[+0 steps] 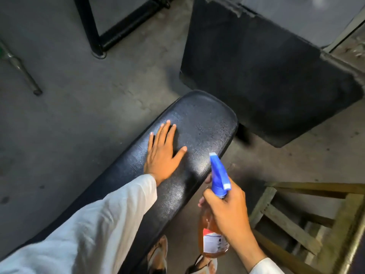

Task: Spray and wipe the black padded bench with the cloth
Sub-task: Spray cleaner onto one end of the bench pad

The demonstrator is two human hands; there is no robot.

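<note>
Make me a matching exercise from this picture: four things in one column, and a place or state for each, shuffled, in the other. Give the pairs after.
Things
1. left hand
2. right hand
3. spray bottle
4. black padded bench

Places or states
A. blue nozzle, orange liquid inside
B. flat, fingers spread, on the padding
C. speckled with droplets at its far end
D. wrapped round the bottle's neck

Pairs: 1-B, 2-D, 3-A, 4-C
</note>
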